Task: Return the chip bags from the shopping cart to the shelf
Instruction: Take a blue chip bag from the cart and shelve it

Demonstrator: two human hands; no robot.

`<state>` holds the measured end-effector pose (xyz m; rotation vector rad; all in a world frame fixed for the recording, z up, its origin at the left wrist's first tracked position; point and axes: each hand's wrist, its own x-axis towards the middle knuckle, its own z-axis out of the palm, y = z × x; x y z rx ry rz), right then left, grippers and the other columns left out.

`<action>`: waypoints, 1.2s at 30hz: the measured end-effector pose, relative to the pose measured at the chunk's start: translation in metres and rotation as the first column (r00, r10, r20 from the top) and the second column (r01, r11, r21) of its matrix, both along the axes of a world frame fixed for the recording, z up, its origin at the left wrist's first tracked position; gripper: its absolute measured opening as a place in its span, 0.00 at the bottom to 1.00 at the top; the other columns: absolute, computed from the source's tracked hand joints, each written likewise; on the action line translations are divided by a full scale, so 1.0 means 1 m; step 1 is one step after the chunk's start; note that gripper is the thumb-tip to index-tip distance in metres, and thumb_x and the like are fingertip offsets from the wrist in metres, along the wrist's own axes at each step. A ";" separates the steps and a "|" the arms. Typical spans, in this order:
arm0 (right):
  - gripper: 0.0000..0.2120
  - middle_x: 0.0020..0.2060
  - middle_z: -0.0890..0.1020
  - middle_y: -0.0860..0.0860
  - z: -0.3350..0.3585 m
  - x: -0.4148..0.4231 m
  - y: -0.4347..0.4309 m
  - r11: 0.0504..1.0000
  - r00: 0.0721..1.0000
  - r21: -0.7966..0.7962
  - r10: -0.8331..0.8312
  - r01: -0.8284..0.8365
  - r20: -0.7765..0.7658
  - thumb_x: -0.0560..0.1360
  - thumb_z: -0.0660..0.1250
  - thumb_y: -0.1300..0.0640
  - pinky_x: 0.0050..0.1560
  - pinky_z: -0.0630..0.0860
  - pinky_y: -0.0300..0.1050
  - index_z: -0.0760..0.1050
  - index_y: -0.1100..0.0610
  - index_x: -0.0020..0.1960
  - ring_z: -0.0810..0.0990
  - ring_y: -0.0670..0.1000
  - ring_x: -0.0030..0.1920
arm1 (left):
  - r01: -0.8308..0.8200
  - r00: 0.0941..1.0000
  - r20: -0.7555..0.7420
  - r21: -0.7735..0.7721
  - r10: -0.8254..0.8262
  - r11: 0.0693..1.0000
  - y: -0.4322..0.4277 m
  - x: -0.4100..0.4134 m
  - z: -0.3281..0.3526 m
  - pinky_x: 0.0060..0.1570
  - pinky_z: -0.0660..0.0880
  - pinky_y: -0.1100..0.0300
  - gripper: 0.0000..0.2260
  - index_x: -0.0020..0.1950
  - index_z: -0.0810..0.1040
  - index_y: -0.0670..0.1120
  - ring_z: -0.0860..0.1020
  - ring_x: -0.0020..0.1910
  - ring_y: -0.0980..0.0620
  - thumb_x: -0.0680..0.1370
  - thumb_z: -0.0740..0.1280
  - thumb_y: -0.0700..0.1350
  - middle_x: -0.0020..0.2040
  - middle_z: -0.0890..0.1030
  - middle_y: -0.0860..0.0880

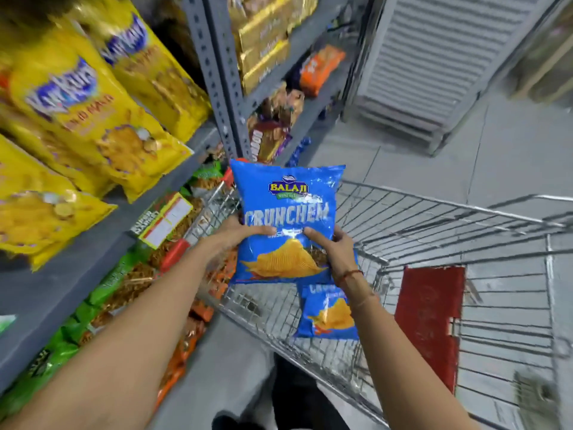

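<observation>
Two hands are working here: my left hand (231, 235) is gripping the blue bag (286, 221) by its left edge, my right hand (336, 248) is pinching its right edge, holding it upright above the cart (434, 218), beside the shelf (55, 287). A second bag (330, 315) is lying inside the cart.
</observation>
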<state>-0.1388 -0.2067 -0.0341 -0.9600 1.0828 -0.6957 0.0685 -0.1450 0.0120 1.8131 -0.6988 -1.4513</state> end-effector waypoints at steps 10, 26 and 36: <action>0.10 0.40 0.88 0.50 0.174 0.010 -0.007 0.964 0.967 -0.256 -0.002 0.069 0.254 0.64 0.77 0.60 0.39 0.81 0.41 0.83 0.55 0.44 0.86 0.50 0.41 | -0.001 0.983 0.163 -0.437 0.081 0.899 0.012 0.000 0.181 0.31 0.77 0.69 0.10 0.45 0.79 0.50 0.82 0.37 0.57 0.69 0.74 0.39 0.42 0.83 0.55; 0.24 0.40 0.88 0.51 0.455 0.122 0.025 0.747 0.789 -0.662 0.442 -0.060 0.428 0.54 0.79 0.51 0.38 0.81 0.41 0.82 0.57 0.48 0.86 0.50 0.40 | -0.043 0.790 0.321 -0.821 0.522 0.570 0.124 0.059 0.454 0.34 0.79 0.68 0.32 0.51 0.78 0.52 0.84 0.39 0.60 0.50 0.77 0.60 0.40 0.85 0.60; 0.32 0.53 0.84 0.60 0.520 0.255 0.054 0.686 0.707 -0.690 0.607 -0.233 0.364 0.60 0.80 0.53 0.55 0.80 0.57 0.76 0.65 0.60 0.83 0.60 0.53 | -0.186 0.590 0.320 -0.839 0.741 0.511 0.185 0.144 0.508 0.29 0.76 0.70 0.31 0.59 0.76 0.49 0.83 0.37 0.61 0.60 0.77 0.58 0.51 0.83 0.53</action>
